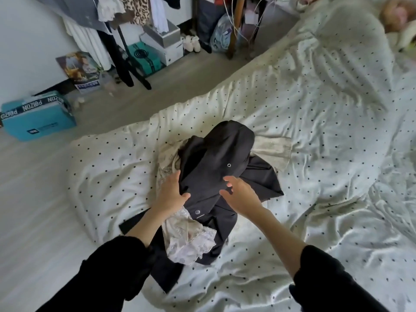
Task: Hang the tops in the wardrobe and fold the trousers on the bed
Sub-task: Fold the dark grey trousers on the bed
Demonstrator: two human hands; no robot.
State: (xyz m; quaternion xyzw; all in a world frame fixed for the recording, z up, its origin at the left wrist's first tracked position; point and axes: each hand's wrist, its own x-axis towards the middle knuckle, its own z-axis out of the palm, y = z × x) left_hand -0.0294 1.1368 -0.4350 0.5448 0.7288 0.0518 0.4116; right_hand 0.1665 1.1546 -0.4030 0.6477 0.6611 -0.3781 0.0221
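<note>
A pile of clothes lies on the bed (315,136), which has a white cover with black dots. On top is a black garment (216,158) with metal snap buttons. Pale lace tops (191,239) stick out under it at the near side and at the far right. My left hand (172,192) touches the black garment's left edge, thumb on top, fingers behind the fabric. My right hand (238,194) hovers just over the garment's right side with its fingers spread and holds nothing.
A clothes rack (126,37) with hanging clothes stands at the far left by the wall. Shoe boxes (157,48) sit under it, and a blue box (38,118) lies on the floor at left. A person lies at the bed's far right corner (396,16).
</note>
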